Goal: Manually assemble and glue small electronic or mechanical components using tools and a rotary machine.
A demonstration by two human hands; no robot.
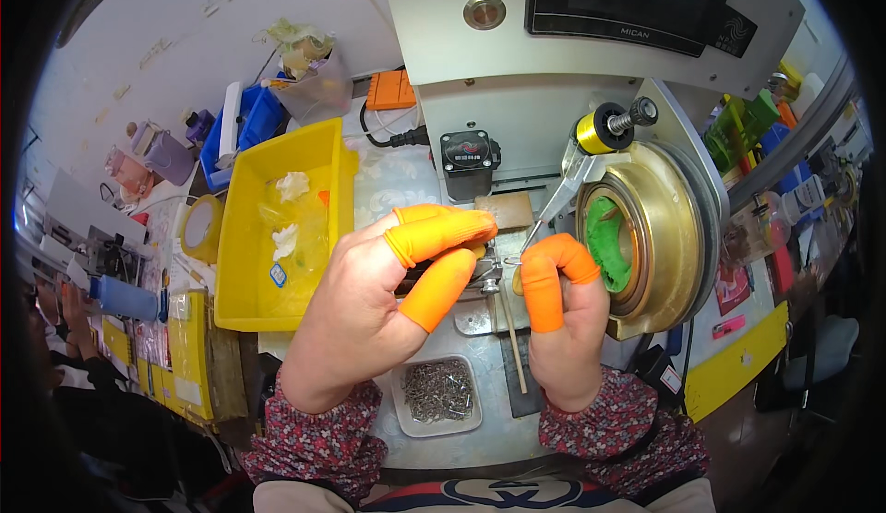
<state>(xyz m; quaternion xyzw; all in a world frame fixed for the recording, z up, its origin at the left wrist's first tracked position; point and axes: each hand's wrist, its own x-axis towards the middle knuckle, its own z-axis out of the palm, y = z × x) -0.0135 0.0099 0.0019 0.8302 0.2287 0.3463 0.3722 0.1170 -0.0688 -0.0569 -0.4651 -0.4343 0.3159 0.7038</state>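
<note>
My left hand (355, 296), in orange finger cots, is closed with its fingertips at a small metal fixture (490, 284). What those fingertips hold, if anything, is hidden. Opposite it, my right hand (570, 328), also in orange cots, is closed in a pinch at the fixture's right side. A thin wire-like loop shows by its fingertips, too small to name. A pointed metal guide arm (556, 201) slants down between the hands. Below the fixture runs a thin stick (513, 342). Nearer me, a white tray (443, 429) holds many small metal pins.
Left stands a yellow bin (347, 167) with white scraps. Behind the hands are a black motor (469, 164) and a white machine housing (452, 47). A spool of yellow thread (588, 133) and a large brass-coloured wheel (669, 236) stand right. Another person's hand (76, 315) shows far left.
</note>
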